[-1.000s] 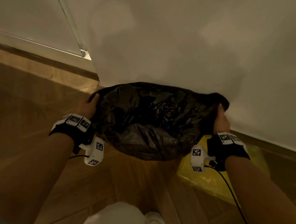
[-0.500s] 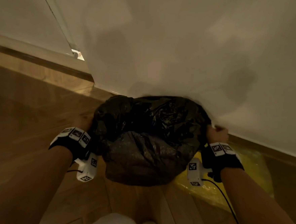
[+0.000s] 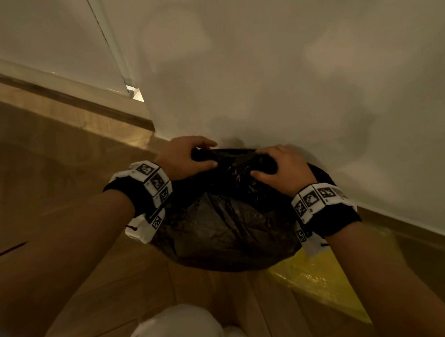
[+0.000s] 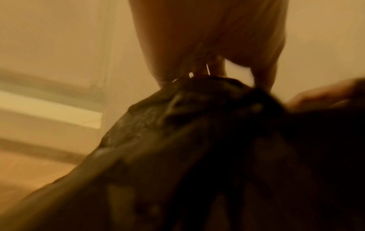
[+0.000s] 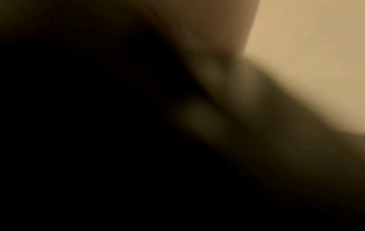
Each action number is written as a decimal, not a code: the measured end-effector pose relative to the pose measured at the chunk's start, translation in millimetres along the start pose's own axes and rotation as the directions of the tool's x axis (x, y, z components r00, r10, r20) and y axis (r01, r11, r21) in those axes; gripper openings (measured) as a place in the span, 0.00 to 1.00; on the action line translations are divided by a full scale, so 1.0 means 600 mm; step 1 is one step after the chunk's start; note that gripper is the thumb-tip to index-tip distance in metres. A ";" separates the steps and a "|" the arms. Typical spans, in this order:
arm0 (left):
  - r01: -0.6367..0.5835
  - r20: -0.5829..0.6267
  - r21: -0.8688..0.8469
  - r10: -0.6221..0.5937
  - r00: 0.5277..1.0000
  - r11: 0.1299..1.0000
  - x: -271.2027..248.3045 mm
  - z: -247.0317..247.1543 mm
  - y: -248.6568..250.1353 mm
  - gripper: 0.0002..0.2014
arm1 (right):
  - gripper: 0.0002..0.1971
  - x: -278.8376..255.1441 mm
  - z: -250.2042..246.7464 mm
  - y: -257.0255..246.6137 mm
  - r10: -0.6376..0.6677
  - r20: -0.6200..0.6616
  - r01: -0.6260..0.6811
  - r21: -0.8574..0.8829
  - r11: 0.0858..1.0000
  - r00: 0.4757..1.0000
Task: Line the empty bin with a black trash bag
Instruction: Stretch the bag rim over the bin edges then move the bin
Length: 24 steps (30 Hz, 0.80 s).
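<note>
A black trash bag (image 3: 227, 229) covers the bin on the floor against the white wall; the bin itself is hidden under the plastic. At the bag's far edge, close to the wall, my left hand (image 3: 190, 154) and right hand (image 3: 276, 167) each grip a bunched fold of the bag, close together. The left wrist view shows the left hand's fingers (image 4: 262, 73) pinching the black plastic (image 4: 197, 125). The right wrist view is dark and blurred, showing only black plastic (image 5: 98, 125) and wall.
A yellow plastic bag (image 3: 321, 278) lies on the wooden floor to the right of the bin. The white wall (image 3: 276, 66) stands directly behind it. A door frame (image 3: 113, 50) is at the back left. My leg and shoe (image 3: 191, 329) are below.
Both hands have left the bag's left and right sides and come together at its far edge by the wall. The bag's mouth went from stretched wide to gathered.
</note>
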<state>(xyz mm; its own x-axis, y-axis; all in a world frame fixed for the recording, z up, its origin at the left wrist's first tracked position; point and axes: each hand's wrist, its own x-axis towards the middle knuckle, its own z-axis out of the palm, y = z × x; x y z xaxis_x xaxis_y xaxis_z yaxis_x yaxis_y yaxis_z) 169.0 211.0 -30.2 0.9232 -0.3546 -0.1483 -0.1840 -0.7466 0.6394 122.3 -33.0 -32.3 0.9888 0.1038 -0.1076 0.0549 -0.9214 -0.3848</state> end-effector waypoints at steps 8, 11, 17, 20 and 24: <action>0.047 -0.043 0.183 -0.040 0.998 0.982 -0.002 0.003 -0.021 0.20 | 0.18 -0.006 0.000 0.025 0.156 0.072 -0.152 -0.066 0.986 0.985; 0.058 -0.049 0.163 -0.050 0.998 0.985 -0.003 0.008 -0.029 0.20 | 0.19 -0.015 -0.008 0.041 0.190 0.131 -0.193 0.008 0.981 0.973; -0.015 -0.075 0.263 0.036 0.997 0.965 -0.012 -0.001 -0.016 0.29 | 0.37 -0.034 -0.045 0.032 0.133 0.100 -0.135 0.014 0.991 0.986; -0.115 -0.083 0.317 0.148 0.986 0.941 -0.027 -0.013 0.011 0.28 | 0.30 -0.043 -0.066 -0.005 0.023 0.132 -0.011 -0.088 0.996 0.991; -0.253 0.214 0.222 0.206 0.955 0.942 -0.047 -0.023 0.055 0.27 | 0.26 -0.055 -0.075 -0.075 -0.079 0.327 0.119 -0.104 0.987 0.942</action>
<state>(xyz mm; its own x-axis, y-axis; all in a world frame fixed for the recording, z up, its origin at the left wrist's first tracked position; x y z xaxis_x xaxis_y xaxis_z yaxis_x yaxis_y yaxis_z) 141.5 203.9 5.5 0.7714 -0.6129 -0.1711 -0.4817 -0.7382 0.4722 93.6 -11.9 29.6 0.8814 0.2930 -0.3706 0.1862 -0.9364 -0.2975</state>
